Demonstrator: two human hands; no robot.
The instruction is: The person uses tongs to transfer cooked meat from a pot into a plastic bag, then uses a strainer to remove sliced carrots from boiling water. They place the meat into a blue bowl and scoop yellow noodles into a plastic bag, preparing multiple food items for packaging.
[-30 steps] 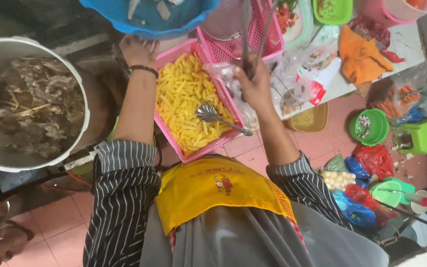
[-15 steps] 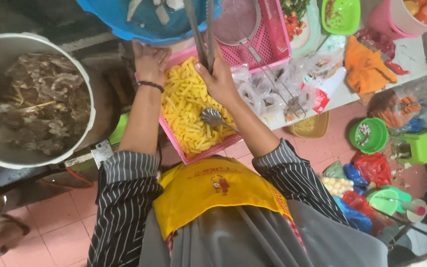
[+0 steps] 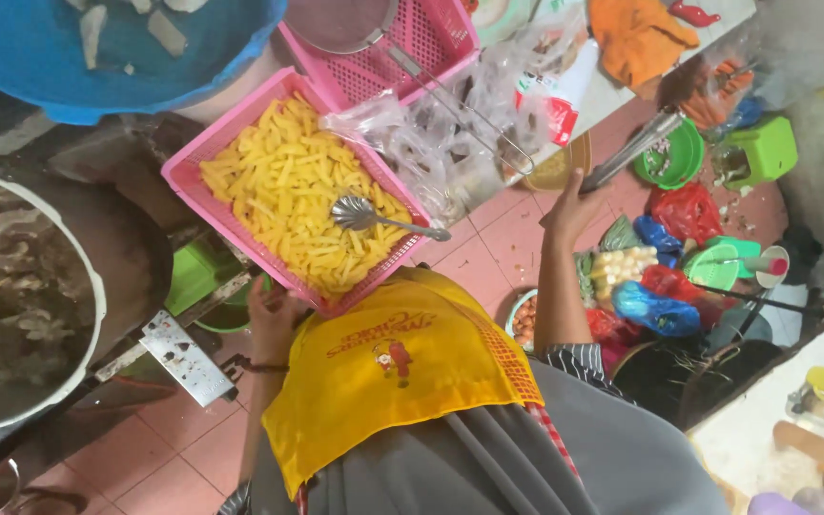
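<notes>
A pink tray (image 3: 204, 141) full of yellow potato sticks sits in front of me, with a metal scoop (image 3: 366, 216) lying on them. My left hand (image 3: 274, 319) is curled on the tray's near edge, a dark band on its wrist. Off to the right, my right hand (image 3: 569, 205) is held over the tiled floor and grips a pair of long metal tongs (image 3: 633, 148) that point up and to the right. A yellow apron (image 3: 402, 372) over grey clothing fills the lower middle.
A big pot (image 3: 97, 286) of dark liquid stands at the left and a blue basin (image 3: 97, 57) at the top. Behind the tray are a pink basket (image 3: 431, 38) with a wire strainer and clear plastic bags (image 3: 460, 133). Green bowls (image 3: 669, 162) and coloured bags (image 3: 655, 305) crowd the floor at the right.
My right hand has swung with the tongs from above the tray out to the right over the floor. My left hand has dropped from the tray's far side to its near edge.
</notes>
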